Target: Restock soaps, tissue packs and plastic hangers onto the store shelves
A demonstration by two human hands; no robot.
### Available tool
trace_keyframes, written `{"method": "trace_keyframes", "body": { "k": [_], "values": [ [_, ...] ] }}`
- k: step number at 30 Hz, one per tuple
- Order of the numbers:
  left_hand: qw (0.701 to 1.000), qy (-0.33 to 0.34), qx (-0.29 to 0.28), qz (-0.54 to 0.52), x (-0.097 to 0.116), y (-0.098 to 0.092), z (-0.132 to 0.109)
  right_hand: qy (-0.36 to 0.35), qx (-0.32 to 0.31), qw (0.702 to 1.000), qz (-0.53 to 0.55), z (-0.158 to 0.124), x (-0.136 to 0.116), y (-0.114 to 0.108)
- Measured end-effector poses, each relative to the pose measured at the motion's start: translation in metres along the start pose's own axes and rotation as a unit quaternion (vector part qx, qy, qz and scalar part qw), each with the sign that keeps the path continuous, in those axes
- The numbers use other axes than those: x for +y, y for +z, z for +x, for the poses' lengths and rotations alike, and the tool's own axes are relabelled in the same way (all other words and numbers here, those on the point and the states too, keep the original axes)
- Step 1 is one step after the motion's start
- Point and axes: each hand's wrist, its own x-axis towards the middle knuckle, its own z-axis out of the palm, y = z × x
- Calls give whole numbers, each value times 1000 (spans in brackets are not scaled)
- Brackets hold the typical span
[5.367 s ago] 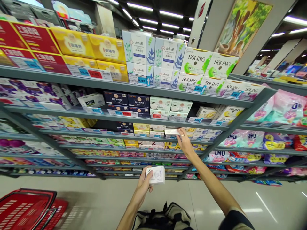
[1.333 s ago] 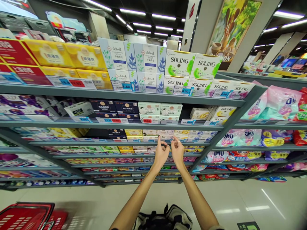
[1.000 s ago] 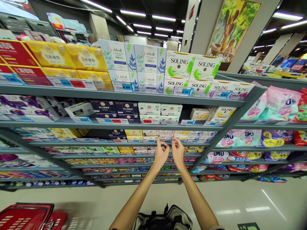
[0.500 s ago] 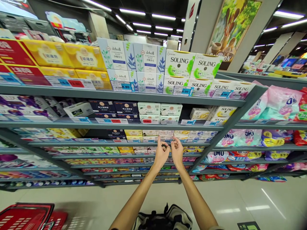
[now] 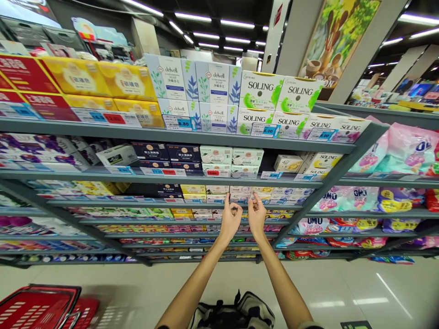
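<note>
My left hand (image 5: 230, 222) and my right hand (image 5: 256, 216) are raised side by side in front of a grey store shelf (image 5: 171, 206). Both hold nothing, and their fingers are loosely curled and apart. Their fingertips are close to a row of small white soap boxes (image 5: 240, 192), and I cannot tell whether they touch. Above stand green-and-white SOLING soap boxes (image 5: 260, 90) and white delvell soap boxes (image 5: 167, 77).
A red plastic shopping basket (image 5: 37, 308) sits at the lower left on the glossy floor (image 5: 343, 288). A dark bag with beige trim (image 5: 236, 315) hangs below me. Bagged OMO detergent (image 5: 343, 198) fills the shelves at right.
The white box seen in my left hand earlier is gone, and both hands now sit together at the shelf. Over the last second they barely moved, and the view shifted slightly.
</note>
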Motion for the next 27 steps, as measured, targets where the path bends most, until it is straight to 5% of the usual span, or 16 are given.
{"method": "trace_keyframes", "body": {
  "k": [27],
  "values": [
    [1000, -17, -12, -19, -4, 3, -1, -10, -55, 998, -10, -12, 6, -3]
  ]
}}
